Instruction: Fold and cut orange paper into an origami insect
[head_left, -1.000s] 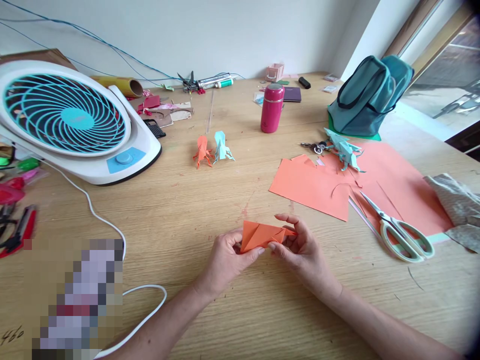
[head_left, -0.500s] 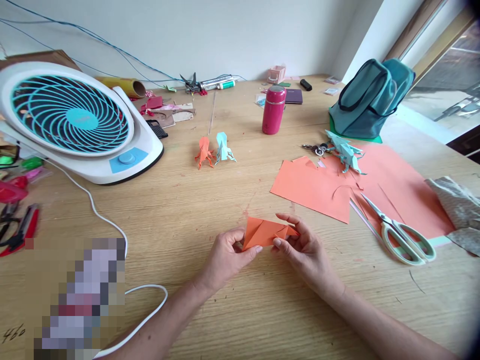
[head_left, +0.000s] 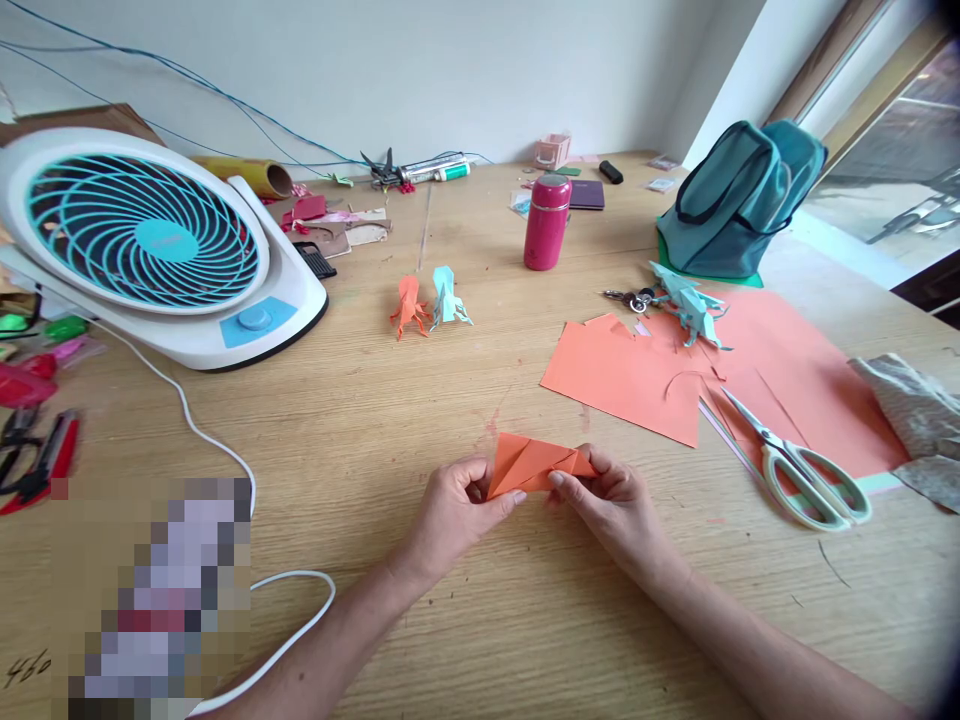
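A small folded piece of orange paper [head_left: 531,464] is held between both hands above the near middle of the table. Slanting creases and layered flaps show on its face. My left hand [head_left: 463,505] pinches its left end, thumb in front along the lower edge and fingers curled behind. At the right end, my right hand [head_left: 611,500] is closed on the paper, its thumb pressing the lower flap and the fingers bent behind. The paper's back side is hidden from me.
Orange sheets [head_left: 622,375] lie to the right with white-handled scissors [head_left: 810,480] and a light-blue folded paper figure [head_left: 694,308]. Orange [head_left: 409,305] and light-blue [head_left: 446,295] figures stand beyond my hands. A pink flask [head_left: 547,225], teal bag [head_left: 727,210] and fan [head_left: 165,240] stand farther back.
My right forefinger, raised above the paper before, has come down and curled behind its right end. The left hand and the paper have hardly moved.
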